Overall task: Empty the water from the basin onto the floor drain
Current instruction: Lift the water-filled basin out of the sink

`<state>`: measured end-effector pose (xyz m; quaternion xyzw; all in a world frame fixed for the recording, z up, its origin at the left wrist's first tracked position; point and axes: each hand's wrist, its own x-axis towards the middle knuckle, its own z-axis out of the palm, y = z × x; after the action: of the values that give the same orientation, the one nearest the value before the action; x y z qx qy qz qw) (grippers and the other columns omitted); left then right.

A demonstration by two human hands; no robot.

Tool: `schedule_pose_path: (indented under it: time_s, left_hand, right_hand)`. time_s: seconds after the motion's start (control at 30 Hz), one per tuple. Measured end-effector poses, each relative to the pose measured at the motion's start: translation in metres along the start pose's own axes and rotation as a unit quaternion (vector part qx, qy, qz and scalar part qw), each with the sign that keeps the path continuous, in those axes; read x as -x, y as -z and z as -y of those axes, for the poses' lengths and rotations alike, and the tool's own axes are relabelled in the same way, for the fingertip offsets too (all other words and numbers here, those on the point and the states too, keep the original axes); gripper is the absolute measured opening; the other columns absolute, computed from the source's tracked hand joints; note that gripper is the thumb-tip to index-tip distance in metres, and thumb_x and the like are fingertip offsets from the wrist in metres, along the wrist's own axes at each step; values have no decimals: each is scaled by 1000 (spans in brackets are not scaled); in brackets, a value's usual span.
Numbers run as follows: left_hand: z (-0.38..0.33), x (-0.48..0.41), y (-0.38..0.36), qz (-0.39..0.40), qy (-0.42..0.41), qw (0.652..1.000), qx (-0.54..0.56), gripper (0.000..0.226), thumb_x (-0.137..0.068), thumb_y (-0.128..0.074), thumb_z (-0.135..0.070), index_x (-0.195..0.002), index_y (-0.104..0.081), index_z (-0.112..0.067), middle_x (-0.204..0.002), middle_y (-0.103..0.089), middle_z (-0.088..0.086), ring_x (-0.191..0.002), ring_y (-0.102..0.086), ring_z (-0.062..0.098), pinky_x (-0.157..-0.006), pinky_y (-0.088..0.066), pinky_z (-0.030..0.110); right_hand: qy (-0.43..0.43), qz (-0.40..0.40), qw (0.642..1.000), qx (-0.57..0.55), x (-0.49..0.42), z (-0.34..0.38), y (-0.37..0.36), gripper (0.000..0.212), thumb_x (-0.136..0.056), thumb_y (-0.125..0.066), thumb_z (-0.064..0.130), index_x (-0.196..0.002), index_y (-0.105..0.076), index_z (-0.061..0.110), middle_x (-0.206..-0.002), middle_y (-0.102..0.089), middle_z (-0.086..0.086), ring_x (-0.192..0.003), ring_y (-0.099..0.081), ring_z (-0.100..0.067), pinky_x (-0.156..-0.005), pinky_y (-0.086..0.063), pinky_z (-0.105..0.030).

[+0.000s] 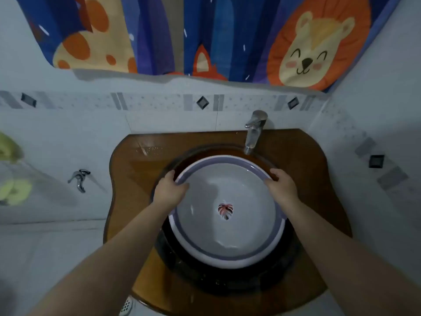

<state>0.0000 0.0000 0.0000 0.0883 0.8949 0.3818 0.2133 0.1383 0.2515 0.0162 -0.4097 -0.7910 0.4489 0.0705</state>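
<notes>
Nearest, a floor drain (126, 305) shows under the front edge of the brown surface (314, 156). On the surface, the water-filled white basin (227, 258) with a purple rim sits in the dark sink bowl. The left hand (169, 190) and right hand (281, 187) clasp its far rim on opposite sides, fingers (171, 174) curled over the edge, with the faucet (252, 133) and an animal-print curtain (205, 30) beyond.

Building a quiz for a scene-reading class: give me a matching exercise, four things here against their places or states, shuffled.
1. round white plastic basin with purple rim
2. chrome faucet
3. white floor drain grate
4. blue animal-print curtain

A. hangs above the wall tiles
B. on the floor below the brown counter
C. gripped by left hand and right hand
D. stands at the far edge of the dark sink bowl

Pairs: 1-C; 2-D; 3-B; 4-A
</notes>
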Motion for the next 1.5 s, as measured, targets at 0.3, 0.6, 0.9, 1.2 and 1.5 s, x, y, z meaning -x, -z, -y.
schedule_pose_path:
  time_s: [0.3,0.6,0.9,1.2,1.5]
  left_hand:
    - [13,-7,-13,44,54,997,-22,69,-89,-56,-31,-146,-21,-15,-142,-43,10,-111,-55,31,-70,-44,34]
    - [26,-22,-19,81,125,989,-9,64,-89,-53,-31,-143,-23,-13,-100,-50,2,-70,-51,16,-62,-44,35]
    - [26,-29,-22,63,133,988,-55,45,-96,-42,-31,-130,-33,-3,-73,-47,6,-56,-47,19,-42,-32,29]
    - [25,-30,-17,6,128,991,-31,49,-100,-24,-38,-66,-45,-9,-50,-35,7,-43,-33,22,-44,-28,27]
    - [24,-7,0,-83,148,982,83,51,-90,-41,-55,-57,-35,-16,-53,-32,6,-47,-33,21,-45,-28,28]
  right_hand:
    - [-54,-37,996,66,0,-27,-10,56,-88,-54,20,-139,-30,17,-142,-40,-9,-126,-41,-33,-101,-37,-44]
    - [-237,36,967,90,-19,-46,-20,65,-85,-51,29,-140,-18,18,-136,-40,-13,-114,-45,-36,-79,-43,-39]
    - [-309,42,949,40,-35,-46,-17,64,-91,-33,49,-138,-29,6,-139,-39,-18,-120,-42,-37,-91,-40,-41]
    - [-271,-28,962,26,-33,-53,-20,58,-95,-22,46,-123,-46,0,-120,-54,-21,-106,-52,-34,-81,-43,-37]
    - [-212,-26,976,45,-17,-45,-8,47,-95,-25,44,-97,-50,5,-77,-50,-11,-76,-51,-26,-72,-44,-37]
